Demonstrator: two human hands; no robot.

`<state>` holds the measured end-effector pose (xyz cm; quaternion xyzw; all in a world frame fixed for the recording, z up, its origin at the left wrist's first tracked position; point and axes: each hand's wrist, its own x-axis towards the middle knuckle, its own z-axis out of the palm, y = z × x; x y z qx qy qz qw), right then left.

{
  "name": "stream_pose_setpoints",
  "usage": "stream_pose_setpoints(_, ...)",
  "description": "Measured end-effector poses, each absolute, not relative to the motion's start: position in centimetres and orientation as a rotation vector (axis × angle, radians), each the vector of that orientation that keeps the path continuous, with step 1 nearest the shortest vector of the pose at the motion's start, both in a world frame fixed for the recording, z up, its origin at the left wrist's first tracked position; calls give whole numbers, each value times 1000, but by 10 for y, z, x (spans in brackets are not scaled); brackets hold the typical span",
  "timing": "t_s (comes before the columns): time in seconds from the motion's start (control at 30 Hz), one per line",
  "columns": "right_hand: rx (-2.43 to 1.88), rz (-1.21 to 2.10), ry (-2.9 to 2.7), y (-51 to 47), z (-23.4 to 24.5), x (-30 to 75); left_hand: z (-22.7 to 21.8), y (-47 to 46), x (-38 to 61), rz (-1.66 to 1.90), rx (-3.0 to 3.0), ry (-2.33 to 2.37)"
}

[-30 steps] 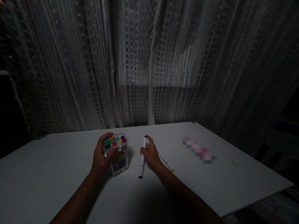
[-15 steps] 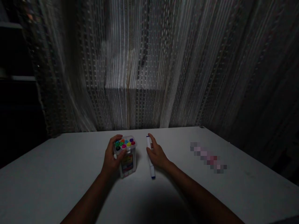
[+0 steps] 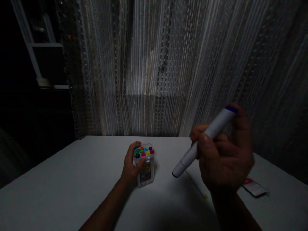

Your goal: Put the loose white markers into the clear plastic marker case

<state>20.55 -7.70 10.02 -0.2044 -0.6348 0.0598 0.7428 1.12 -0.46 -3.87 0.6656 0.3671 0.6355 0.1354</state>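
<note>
My left hand (image 3: 130, 168) is wrapped round a clear plastic box of markers (image 3: 145, 165) that stands upright on the white table (image 3: 60, 183); several coloured caps show at its top. My right hand (image 3: 223, 154) is raised close to the camera, above the table, and grips a white marker with blue ends (image 3: 204, 141), held slanted with its lower tip toward the box. A second white marker with a yellow tip (image 3: 197, 187) lies on the table below my right hand, partly hidden by it.
A small flat white and red packet (image 3: 253, 186) lies on the table at the right. A pale beaded curtain (image 3: 156, 64) hangs behind the table. A dark window frame (image 3: 36, 64) stands at the far left. The room is dim.
My right hand has lifted the blue-ended marker off the table and brought it up toward the camera. The view has swung left. My left hand stays on the marker box.
</note>
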Motion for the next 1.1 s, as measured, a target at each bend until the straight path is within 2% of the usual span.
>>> stream_pose_setpoints(0.13,-560,337,-1493,-49,70,200,-39,-3,11,1870,1915,1051)
stream_pose_setpoints(0.27,-790,606,-1442,5,11,197,-40,-1,11,1890,1887,1043)
stream_pose_setpoints(0.37,-968,637,-1391,31,-32,201,-42,1,10,1882,1897,1036)
stream_pose_setpoints(0.47,-1059,604,-1424,39,-56,208,-42,0,10,1865,1895,1041)
stream_pose_setpoints(1.1,-1159,492,-1595,35,-60,209,-40,-1,11,1855,1896,1061)
